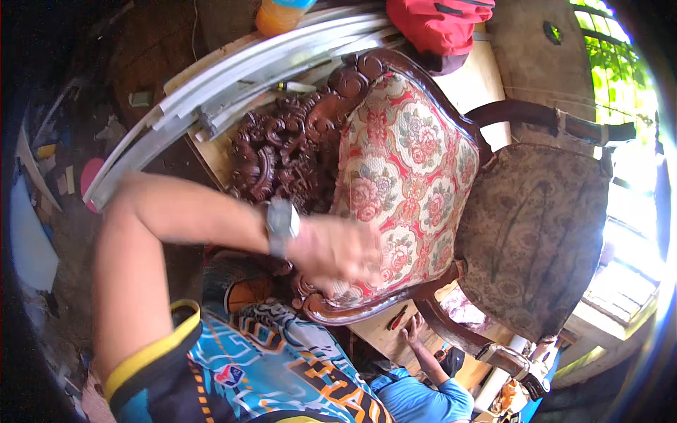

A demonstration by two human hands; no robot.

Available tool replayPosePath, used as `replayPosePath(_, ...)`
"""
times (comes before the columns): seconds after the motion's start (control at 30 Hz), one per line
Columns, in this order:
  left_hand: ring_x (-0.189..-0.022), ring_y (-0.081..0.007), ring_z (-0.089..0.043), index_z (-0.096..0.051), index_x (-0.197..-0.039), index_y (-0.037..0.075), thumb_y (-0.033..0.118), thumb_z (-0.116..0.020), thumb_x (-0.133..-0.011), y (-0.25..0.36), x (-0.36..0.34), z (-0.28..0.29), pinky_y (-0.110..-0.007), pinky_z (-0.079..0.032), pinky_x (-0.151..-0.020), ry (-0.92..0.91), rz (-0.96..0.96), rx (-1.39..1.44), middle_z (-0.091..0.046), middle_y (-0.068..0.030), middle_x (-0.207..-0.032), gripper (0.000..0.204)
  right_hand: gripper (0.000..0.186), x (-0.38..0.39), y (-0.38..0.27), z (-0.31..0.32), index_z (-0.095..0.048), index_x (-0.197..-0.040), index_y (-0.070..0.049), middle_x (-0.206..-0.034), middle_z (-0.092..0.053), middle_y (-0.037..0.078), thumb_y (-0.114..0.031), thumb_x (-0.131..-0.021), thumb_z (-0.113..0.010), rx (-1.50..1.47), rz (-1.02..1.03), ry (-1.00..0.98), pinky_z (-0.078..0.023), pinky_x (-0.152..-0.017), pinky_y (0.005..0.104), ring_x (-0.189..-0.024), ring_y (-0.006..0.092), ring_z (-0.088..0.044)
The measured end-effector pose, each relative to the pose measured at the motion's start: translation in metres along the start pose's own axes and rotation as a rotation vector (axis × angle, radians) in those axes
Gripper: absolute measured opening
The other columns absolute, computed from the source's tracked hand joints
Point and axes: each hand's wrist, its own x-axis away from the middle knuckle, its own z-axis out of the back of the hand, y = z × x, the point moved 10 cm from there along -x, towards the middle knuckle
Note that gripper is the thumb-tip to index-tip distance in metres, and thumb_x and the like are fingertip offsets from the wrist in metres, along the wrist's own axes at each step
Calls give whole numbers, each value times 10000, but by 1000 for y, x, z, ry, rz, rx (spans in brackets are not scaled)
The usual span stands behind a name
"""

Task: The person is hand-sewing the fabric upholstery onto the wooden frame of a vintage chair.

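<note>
My left hand (342, 252) is smeared by motion, with a watch (282, 227) on its wrist. It is in front of the lower left part of the floral upholstered backrest (411, 176), and I cannot tell whether it touches the fabric or holds anything. The backrest belongs to a chair with a dark wooden frame (367, 317). Its carved crest (275, 151) points to the left, and a worn brown seat panel (532, 236) lies to the right. My right hand is out of view.
Long pale strips (233, 92) run behind the crest, near a red bag (444, 28) and an orange bottle (278, 17). Below the chair, a co-worker in a light blue shirt (423, 395) has a hand (413, 328) near a red-handled tool (397, 319). Scraps litter the floor at left.
</note>
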Motion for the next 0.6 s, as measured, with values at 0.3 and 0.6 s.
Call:
replayPosePath(0.3,-583,-222,-588,-530,-917,43,97,-547,-824,-55,48,49,-301,-522,-454,239,485,-541,-508,-106,-833,109,427,-49,-38,28,-477,-1207,21,-1043,-570,194,-164,-856,-633,-101,-92,66,-473,-833,335,-1036,243,-553)
replayPosePath(0.6,-791,-363,-642,-541,-1232,-18,168,-477,-947,-94,143,62,-427,-532,-689,619,1164,-102,-629,-206,-934,346,376,-160,-64,-2,-512,-1093,17,-949,-561,116,-97,-797,-714,-683,-456,229,-466,-720,279,-866,175,-560)
